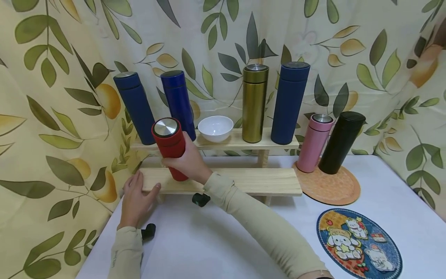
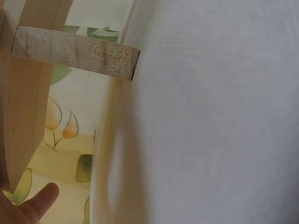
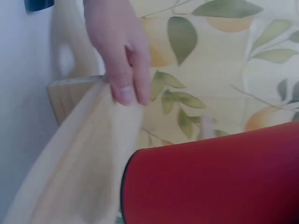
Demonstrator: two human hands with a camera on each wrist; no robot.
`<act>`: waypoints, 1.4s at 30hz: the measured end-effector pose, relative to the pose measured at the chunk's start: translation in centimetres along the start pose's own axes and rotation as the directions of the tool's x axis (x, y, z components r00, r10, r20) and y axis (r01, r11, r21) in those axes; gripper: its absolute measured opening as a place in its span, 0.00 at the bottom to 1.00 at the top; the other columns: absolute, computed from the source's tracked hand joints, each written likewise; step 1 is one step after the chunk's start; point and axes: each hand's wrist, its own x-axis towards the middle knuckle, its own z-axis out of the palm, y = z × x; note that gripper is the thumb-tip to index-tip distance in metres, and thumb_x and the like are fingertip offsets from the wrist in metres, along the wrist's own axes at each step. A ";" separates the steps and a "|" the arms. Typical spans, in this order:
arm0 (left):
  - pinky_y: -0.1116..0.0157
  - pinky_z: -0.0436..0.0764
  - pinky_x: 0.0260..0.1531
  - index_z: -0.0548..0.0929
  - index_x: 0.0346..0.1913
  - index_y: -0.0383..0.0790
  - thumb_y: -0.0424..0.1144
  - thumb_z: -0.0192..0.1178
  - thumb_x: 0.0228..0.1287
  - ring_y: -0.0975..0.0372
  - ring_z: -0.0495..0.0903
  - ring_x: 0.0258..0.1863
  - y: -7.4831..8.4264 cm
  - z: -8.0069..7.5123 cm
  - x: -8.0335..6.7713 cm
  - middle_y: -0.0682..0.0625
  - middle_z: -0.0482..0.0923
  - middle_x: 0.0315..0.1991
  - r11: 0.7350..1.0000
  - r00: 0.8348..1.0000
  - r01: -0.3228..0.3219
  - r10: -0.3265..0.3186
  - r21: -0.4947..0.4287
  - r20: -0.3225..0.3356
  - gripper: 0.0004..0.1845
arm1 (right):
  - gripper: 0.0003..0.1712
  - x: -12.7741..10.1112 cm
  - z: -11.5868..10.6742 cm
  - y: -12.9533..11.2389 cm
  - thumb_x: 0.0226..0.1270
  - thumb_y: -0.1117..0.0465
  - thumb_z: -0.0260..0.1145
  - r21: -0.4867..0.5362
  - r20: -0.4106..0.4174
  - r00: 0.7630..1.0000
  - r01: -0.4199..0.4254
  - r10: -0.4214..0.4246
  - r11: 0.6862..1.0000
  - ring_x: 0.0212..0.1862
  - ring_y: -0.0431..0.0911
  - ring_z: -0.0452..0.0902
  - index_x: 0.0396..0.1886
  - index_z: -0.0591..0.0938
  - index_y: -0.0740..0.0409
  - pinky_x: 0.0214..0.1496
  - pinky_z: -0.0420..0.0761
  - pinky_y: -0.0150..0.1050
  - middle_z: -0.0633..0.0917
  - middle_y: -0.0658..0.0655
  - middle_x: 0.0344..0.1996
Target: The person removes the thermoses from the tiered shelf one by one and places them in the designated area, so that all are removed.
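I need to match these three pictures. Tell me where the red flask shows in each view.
Head: red flask left of centre, gripped by the right hand, on the lower wooden shelf.
Left wrist: not in it.
Right wrist: fills the lower right.
Shared landmark: the lower wooden shelf.

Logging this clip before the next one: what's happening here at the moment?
A person's right hand grips a red flask standing on the lower shelf of a two-tier wooden rack; the flask leans slightly. The left hand rests on the shelf's left end, fingers laid flat on the board. The upper shelf carries three blue flasks, a gold flask and a white bowl. A pink flask and a black flask stand on an orange mat to the right.
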 end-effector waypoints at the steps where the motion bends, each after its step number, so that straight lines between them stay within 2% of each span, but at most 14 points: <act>1: 0.31 0.56 0.74 0.51 0.84 0.26 0.66 0.58 0.76 0.38 0.46 0.82 0.0 0.0 0.0 0.31 0.50 0.84 1.000 1.000 0.000 0.000 -0.002 -0.003 0.55 | 0.38 -0.2 -0.3 -0.3 0.61 0.67 0.76 0.003 0.005 1.000 0.005 -0.005 1.000 0.55 0.47 0.81 0.69 0.69 0.58 0.61 0.81 0.45 0.84 0.56 0.56; 6: 0.31 0.56 0.74 0.52 0.84 0.26 0.64 0.59 0.76 0.37 0.46 0.81 -0.2 0.0 -0.1 0.31 0.50 0.84 1.000 1.000 -0.007 0.007 -0.013 -0.011 0.54 | 0.38 -1.3 -2.2 -1.8 0.59 0.66 0.76 0.048 0.007 0.999 0.048 -0.048 0.998 0.55 0.49 0.82 0.68 0.70 0.58 0.60 0.81 0.46 0.84 0.59 0.54; 12: 0.32 0.56 0.74 0.53 0.83 0.25 0.64 0.59 0.76 0.36 0.47 0.81 -0.3 0.1 0.0 0.31 0.50 0.84 1.000 1.000 -0.020 0.020 -0.016 -0.020 0.54 | 0.39 -3.2 -5.1 -3.1 0.56 0.66 0.76 0.078 -0.036 0.995 0.095 -0.093 0.992 0.54 0.55 0.81 0.67 0.70 0.60 0.59 0.82 0.52 0.83 0.62 0.53; 18: 0.31 0.56 0.74 0.53 0.84 0.25 0.65 0.58 0.76 0.36 0.47 0.81 -0.1 0.3 0.1 0.31 0.50 0.84 1.000 1.000 -0.019 0.019 -0.010 -0.023 0.54 | 0.40 -5.3 -8.8 -3.7 0.54 0.64 0.76 0.012 -0.095 0.994 0.058 -0.057 0.998 0.53 0.56 0.81 0.67 0.70 0.60 0.56 0.82 0.55 0.83 0.62 0.53; 26: 0.31 0.56 0.73 0.53 0.83 0.25 0.66 0.57 0.77 0.36 0.47 0.81 0.0 0.1 -0.1 0.31 0.50 0.84 1.000 0.999 -0.019 0.019 -0.004 -0.026 0.54 | 0.41 -7.6 -12.8 -4.2 0.53 0.65 0.76 -0.045 -0.135 0.988 0.067 -0.072 0.997 0.54 0.57 0.81 0.67 0.70 0.62 0.55 0.82 0.55 0.82 0.63 0.54; 37: 0.32 0.56 0.74 0.53 0.83 0.24 0.63 0.59 0.76 0.36 0.47 0.81 -0.1 0.1 -0.2 0.30 0.50 0.84 1.000 1.000 -0.020 0.020 -0.004 -0.018 0.53 | 0.42 -10.7 -18.8 -4.2 0.57 0.70 0.74 -0.133 -0.224 0.974 -0.001 -0.029 0.991 0.56 0.55 0.79 0.72 0.67 0.61 0.55 0.83 0.50 0.81 0.61 0.57; 42: 0.32 0.56 0.74 0.53 0.83 0.23 0.64 0.59 0.76 0.36 0.47 0.81 0.0 0.1 -0.1 0.30 0.50 0.84 1.000 0.999 -0.026 0.026 -0.002 -0.022 0.53 | 0.39 -12.0 -21.1 -4.5 0.58 0.70 0.72 -0.198 -0.278 0.960 -0.055 -0.002 0.979 0.56 0.53 0.79 0.69 0.68 0.61 0.56 0.82 0.46 0.81 0.60 0.56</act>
